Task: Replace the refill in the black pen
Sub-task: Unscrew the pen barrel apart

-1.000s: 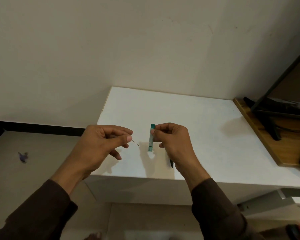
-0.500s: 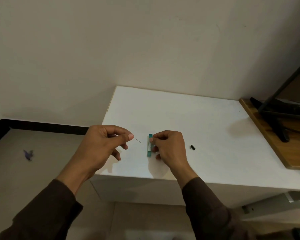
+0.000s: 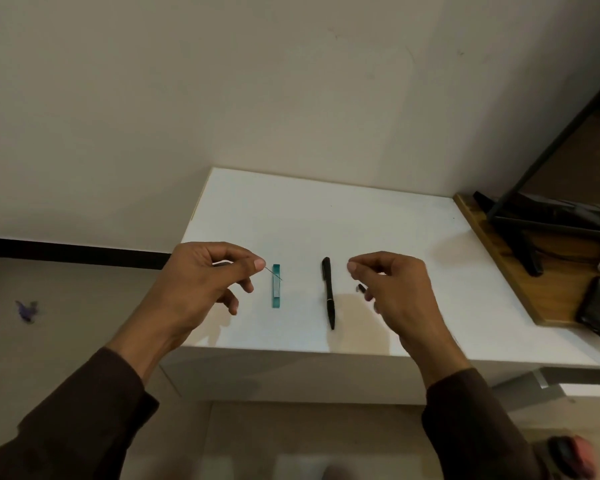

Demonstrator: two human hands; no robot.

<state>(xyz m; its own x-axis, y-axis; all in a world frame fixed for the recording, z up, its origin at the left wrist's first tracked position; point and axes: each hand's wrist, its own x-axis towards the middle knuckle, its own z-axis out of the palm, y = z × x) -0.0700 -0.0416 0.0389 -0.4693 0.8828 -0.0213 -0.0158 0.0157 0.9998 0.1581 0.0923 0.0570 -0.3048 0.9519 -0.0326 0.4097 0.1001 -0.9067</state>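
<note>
Fingers of the left hand (image 3: 201,282) are pinching a thin refill (image 3: 274,274) at mid-frame; the right hand (image 3: 392,289) is hovering loosely curled, holding nothing, right of the black pen (image 3: 328,292) lying on the white table (image 3: 378,220) beside a teal case (image 3: 276,286)

On the bench (image 3: 378,220) the pen (image 3: 327,289) lies to the right of the small case (image 3: 276,286). A tiny cap (image 3: 361,288) sits right of the pen. A wooden tray (image 3: 520,271) lies at the bench's right end.
</note>
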